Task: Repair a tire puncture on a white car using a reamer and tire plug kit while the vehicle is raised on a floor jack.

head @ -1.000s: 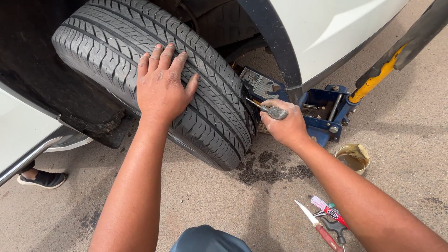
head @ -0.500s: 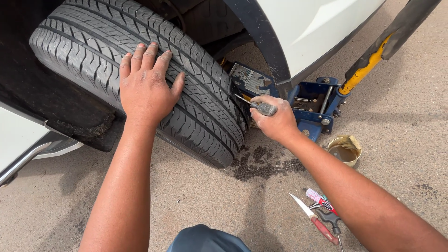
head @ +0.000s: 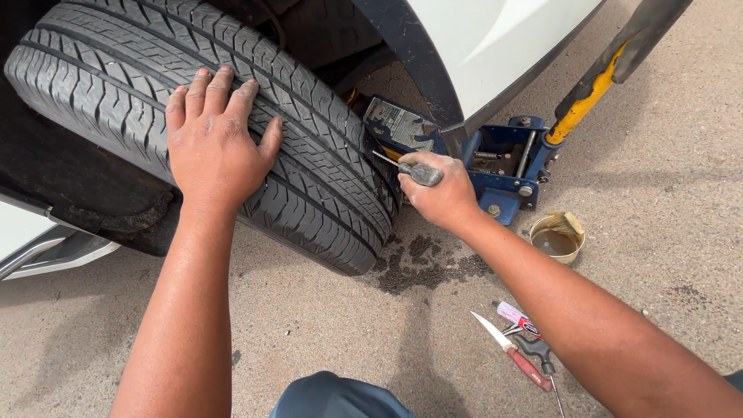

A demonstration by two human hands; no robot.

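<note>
One grey-handled screwdriver (head: pixel 418 172) sits enclosed in the right hand (head: pixel 439 193), fingers curled tight around the handle; its metal shaft slants up-left, tip at the sidewall of the single black treaded rubber tyre (head: pixel 325 170). The left hand (head: pixel 213 143) lies flat, fingers spread, on the tread. Right of the tyre: one blue floor jack (head: pixel 507 166), one small tin (head: pixel 556 240), one red-handled knife (head: pixel 515 360).

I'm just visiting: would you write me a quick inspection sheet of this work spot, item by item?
Surface: rough ground, dark wet stain by the tyre.
Job's things: tyre on the car; grey-handled tool poked at its sidewall.
Clutter: blue floor jack, small tin, red-handled knife, small tools.
Hands: left hand flat on the tread; right hand grips the tool.
Cables: nothing seen.
Surroundings: white car body.
</note>
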